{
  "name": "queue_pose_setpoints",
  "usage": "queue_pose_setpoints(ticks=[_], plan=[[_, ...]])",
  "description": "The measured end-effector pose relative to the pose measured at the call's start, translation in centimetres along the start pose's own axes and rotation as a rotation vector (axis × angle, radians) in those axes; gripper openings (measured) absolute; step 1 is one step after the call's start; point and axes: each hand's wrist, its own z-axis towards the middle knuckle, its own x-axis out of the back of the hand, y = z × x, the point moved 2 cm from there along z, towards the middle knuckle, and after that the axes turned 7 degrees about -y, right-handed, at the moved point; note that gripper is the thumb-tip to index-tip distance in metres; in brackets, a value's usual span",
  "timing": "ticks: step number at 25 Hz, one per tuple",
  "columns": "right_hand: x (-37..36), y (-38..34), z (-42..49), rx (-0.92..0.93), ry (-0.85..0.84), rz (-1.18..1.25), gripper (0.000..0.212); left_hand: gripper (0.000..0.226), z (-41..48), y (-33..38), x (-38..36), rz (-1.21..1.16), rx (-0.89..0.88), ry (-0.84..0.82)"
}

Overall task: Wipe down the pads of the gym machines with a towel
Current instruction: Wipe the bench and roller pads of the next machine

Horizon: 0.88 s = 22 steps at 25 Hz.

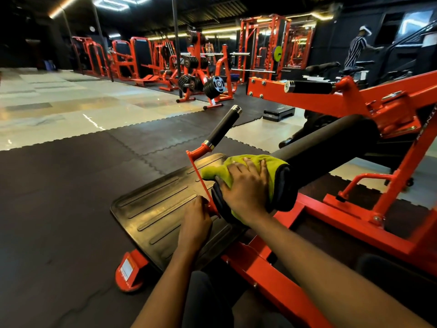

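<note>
Towel (238, 166) lies draped over the near end of the black roller pad (331, 143). The right hand (246, 189) pins it there, flat on the cloth w/ fingers spread and bent only to the pad's curve: pressing, not clutching. Prob. this is so the cloth wraps the round surface & covers as much as poss. per stroke.

The left hand (196, 220) sits lower, apart from the right. Its fingers are curled at the foot of the thin red bracket (199, 176) just beside the pad's end. It seems to grip the bracket, tho the fingertips are partly hidden. Likely reason: to steady the body, or to stop the roller turning under the wipe. The bracket carries a black handle grip (223, 125) angled up & away. The ribbed foot plate (153, 209) lies under both hands.

Towel itself is yellow-green, plush, microfibre type. It's bunched at its left end, smoother under the palm, w/ no obvious dirt. The rest of the pad, toward the red frame (354, 221), is bare.
</note>
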Motion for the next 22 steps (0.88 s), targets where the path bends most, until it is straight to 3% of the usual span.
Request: queue_pose_setpoints(ticks=[2,5,7,11,14,18,22], plan=[[1.1,2.7,1.3,-0.021,0.03,0.002,0.041,0.009,-0.1,-0.2,0.2,0.021,0.007,-0.024],[3.2,7.8,5.0,-0.279,0.058,-0.008,0.032,0.01,-0.3,-0.4,0.6,-0.004,0.025,-0.079],[3.2,7.3,5.7,-0.343,0.01,0.003,0.031,0.015,-0.3,-0.6,1.2,-0.008,0.032,-0.101],[-0.3,-1.1,2.1,-0.181,-0.121,-0.049,0.039,0.035,-1.0,-1.6,2.6,0.026,-0.002,-0.16],[-2.1,-5.3,-0.5,-0.103,-0.102,-0.066,0.044,0.039,-1.5,-2.0,3.4,0.002,0.01,-0.056],[-1.2,-3.1,0.3,-0.043,0.027,-0.053,0.037,0.032,-1.5,0.1,3.9,-0.003,-0.096,0.095],[0.4,1.9,3.1,-0.112,0.113,-0.067,0.028,0.024,-1.0,3.3,3.8,-0.001,-0.239,0.172]])
